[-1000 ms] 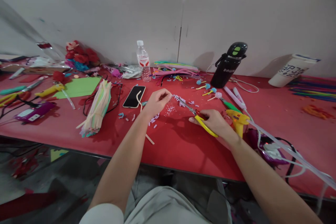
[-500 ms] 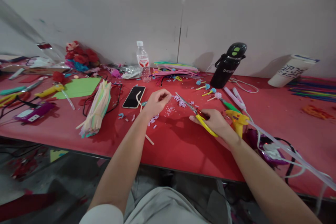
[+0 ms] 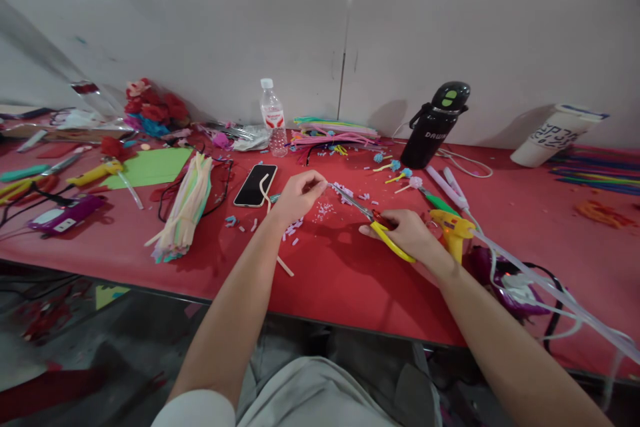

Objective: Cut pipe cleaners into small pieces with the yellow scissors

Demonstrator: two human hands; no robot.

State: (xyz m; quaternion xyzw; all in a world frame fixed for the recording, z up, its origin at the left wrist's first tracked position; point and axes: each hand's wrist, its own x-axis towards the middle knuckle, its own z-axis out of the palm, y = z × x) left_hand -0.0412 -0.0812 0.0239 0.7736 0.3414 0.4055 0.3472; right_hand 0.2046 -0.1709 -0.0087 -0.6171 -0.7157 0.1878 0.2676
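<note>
My left hand (image 3: 303, 195) is closed in a pinch on a small lilac pipe cleaner piece, mostly hidden by the fingertips. In my right hand (image 3: 404, 232) are scissors (image 3: 385, 239) with yellow and red handles. Their blades point left, tips right at the left fingertips. Under and behind the blades lies a pile of short lilac pipe cleaner pieces (image 3: 342, 192); fine lilac clippings (image 3: 325, 211) are scattered just in front. A cream pipe cleaner (image 3: 285, 265) passes beneath my left wrist.
Left of my hands lie a phone (image 3: 255, 185) and a bundle of pastel pipe cleaners (image 3: 186, 210). A water bottle (image 3: 273, 119) and a black flask (image 3: 434, 127) stand behind. A yellow glue gun (image 3: 453, 230) is close by my right forearm.
The scissors' blades have come together, and their tips have moved left to the left fingertips. My left hand has stayed nearly still.
</note>
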